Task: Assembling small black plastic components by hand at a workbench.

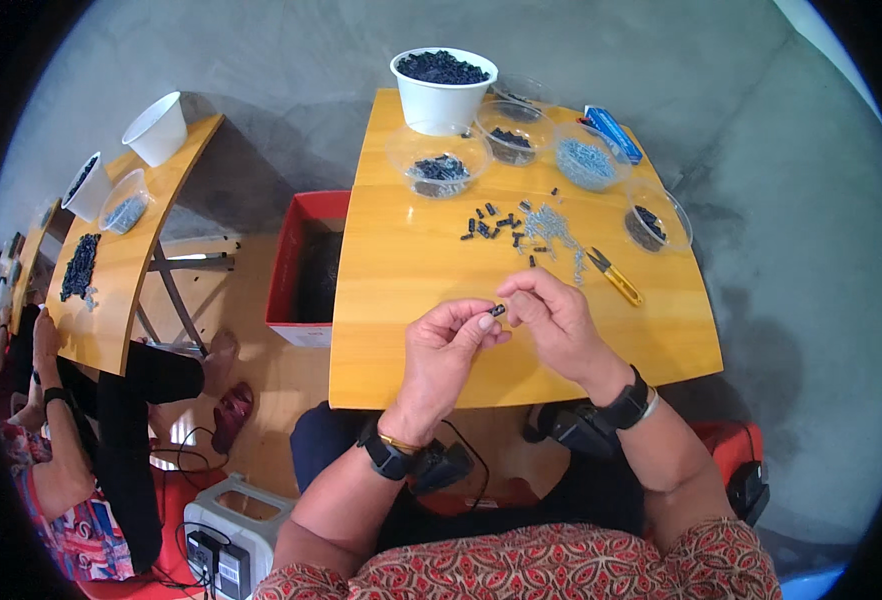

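Head view: black part [498, 310] pinched in the left hand [441, 345], at its two o'clock.
Long axis roughly eight-to-two; right hand [558, 322] just beside, at the part's three o'clock, fingers curled, contents indiscernible.

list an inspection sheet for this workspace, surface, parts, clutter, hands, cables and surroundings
Surface: yellow wooden table, loose parts scattered mid-table.
Parts: small black part in hand; loose black parts beside silver pieces; white bucket and clear tubs hold more.
Clutter: yellow-handled snips right of the silver pieces; blue box by the tubs.
Hands: left hand pinches the black part; right hand close, contact unclear.
Cables: black cable below the near edge.
Surroundings: grey wall; red bin and another person to the left.
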The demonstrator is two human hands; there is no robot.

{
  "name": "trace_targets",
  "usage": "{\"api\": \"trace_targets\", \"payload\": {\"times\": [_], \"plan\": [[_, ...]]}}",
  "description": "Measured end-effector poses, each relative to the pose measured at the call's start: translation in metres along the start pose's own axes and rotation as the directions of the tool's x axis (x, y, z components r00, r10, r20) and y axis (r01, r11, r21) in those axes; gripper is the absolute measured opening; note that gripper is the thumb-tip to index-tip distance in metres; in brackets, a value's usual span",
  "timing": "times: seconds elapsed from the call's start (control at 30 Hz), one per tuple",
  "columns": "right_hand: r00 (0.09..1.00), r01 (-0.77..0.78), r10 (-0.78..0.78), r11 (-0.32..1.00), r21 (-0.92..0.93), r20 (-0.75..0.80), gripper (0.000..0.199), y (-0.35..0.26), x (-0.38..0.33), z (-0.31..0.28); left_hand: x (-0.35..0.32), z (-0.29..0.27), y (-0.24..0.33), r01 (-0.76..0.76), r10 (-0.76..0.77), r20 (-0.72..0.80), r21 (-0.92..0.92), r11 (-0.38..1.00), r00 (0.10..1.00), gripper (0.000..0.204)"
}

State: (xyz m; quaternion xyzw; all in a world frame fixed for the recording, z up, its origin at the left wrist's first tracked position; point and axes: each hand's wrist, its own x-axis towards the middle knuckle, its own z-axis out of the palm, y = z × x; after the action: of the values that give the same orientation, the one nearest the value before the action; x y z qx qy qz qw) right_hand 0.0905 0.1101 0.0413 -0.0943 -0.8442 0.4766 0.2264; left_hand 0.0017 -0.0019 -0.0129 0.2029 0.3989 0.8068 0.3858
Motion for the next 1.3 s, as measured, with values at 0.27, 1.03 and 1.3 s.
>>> {"api": "trace_targets", "payload": {"times": [0.27, 1.03, 1.3], "plan": [[0.999, -0.035, 0.035, 0.999, 0.014, -0.036, 0.01, 0.002, -0.019, -0.005, -0.008, 0.006, -0.007, 0.05, -0.049, 0.01, -0.13, 0.99, 0.999, 0.011], [0.981, -0.122, 0.057, 0.927, -0.355, -0.188, 0.007, 0.037, 0.008, -0.031, -0.015, -0.008, -0.002, 0.063, -0.069, 0.056, 0.096, 0.993, 0.996, 0.007], [0.995, 0.032, -0.084, 0.763, -0.646, -0.05, 0.007, 0.061, 0.028, -0.029, -0.024, -0.005, -0.008, 0.078, -0.08, 0.039, 0.043, 0.996, 0.996, 0.01]]}}
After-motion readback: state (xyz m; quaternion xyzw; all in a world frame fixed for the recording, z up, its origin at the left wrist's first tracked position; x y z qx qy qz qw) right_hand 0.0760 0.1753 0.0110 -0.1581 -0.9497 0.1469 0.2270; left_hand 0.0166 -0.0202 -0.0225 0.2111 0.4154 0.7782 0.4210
